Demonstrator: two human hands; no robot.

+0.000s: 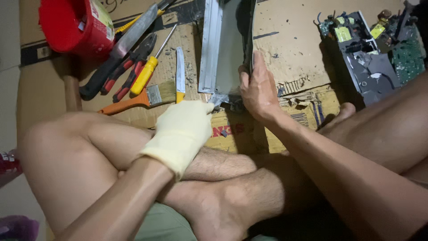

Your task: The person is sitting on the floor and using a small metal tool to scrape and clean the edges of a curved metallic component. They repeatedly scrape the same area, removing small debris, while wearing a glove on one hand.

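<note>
My left hand (183,131), in a pale yellow glove, is closed at the near corner of a grey metal casing (220,49) that lies on cardboard; what it grips is hidden by the glove. The bare fingers of my right hand (258,89) are wrapped over the casing's right edge and hold it. My crossed bare legs fill the lower half of the view.
Left of the casing lie a knife (180,71), a paintbrush with an orange handle (133,101), a yellow screwdriver (149,71), red-handled pliers (131,71) and a large blade (120,47). A red tub (73,24) stands far left. Circuit boards (370,44) lie at right.
</note>
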